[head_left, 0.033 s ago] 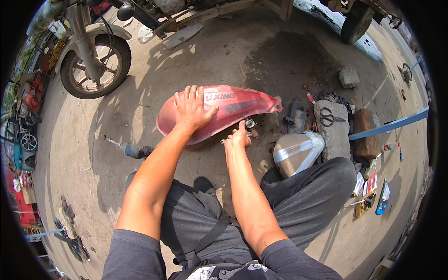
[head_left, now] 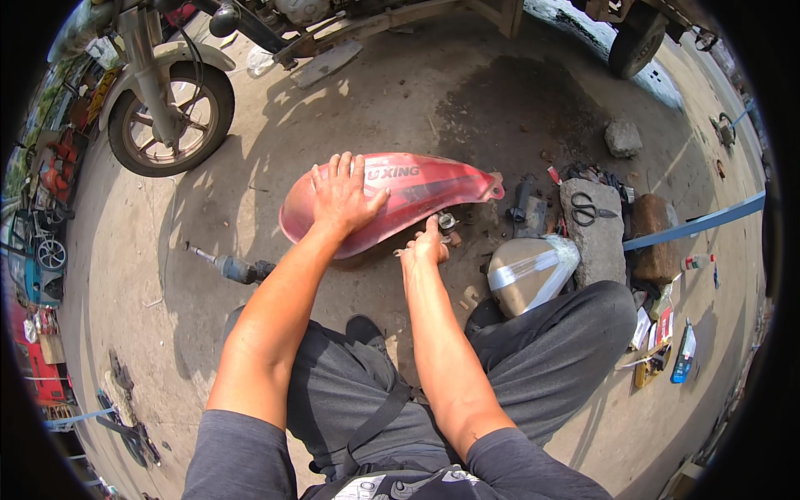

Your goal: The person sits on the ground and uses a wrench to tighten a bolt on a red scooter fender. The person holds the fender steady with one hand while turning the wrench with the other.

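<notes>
red tank (head_left: 408,190) beneath spread left hand (head_left: 342,201), just beyond right hand (head_left: 426,247), right grip unclear

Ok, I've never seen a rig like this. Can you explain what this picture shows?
There is no robot here: these are a person's bare hands, seen from a fisheye camera worn on the head and looking down, so straight edges bend near the rim. The left hand lies spread on a red metal tank. The right hand is at its near edge, beside a small metal fitting; whether it grips anything is unclear. On the concrete ground to the right sit a taped tan part and a stone slab bearing scissors.
</notes>
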Demonstrator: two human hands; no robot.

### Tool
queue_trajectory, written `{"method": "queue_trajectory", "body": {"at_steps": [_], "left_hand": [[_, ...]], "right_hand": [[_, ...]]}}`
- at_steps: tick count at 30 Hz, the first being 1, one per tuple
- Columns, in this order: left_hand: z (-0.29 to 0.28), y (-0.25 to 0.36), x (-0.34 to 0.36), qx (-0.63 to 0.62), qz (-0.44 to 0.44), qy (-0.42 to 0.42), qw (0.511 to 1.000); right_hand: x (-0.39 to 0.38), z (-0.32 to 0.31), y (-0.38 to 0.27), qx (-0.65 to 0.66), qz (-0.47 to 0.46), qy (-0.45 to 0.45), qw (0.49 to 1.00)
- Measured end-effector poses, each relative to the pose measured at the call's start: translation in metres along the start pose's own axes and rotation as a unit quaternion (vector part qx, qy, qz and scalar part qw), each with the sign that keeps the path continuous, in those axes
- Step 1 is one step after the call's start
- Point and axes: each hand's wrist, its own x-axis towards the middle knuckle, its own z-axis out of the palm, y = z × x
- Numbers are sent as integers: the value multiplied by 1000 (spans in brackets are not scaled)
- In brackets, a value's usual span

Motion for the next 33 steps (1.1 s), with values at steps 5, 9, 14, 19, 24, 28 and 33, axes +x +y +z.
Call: {"method": "queue_trajectory", "body": {"at_steps": [5,9,14,19,24,28,33], "left_hand": [[0,-4,-2,5,-4,-3,1000],[-1,-1,-1,3,-2,-4,1000],[-1,-1,-1,1,-1,0,1000],[-2,-2,-2,2,-2,-1,1000],[1,-2,-2,13,13,28,999],[1,-3,-3,14,10,27,1000],[0,-3,-3,12,9,27,1000]], "right_hand": [[-25,9,-7,15,13,28,999],[-20,7,-6,15,2,33,999],[-5,5,0,25,-4,13,1000],[-19,5,-5,11,10,16,1000],[-2,4,2,9,1,13,1000],[-17,7,-3,6,17,27,999],[-18,6,-4,18,18,2,1000]]}}
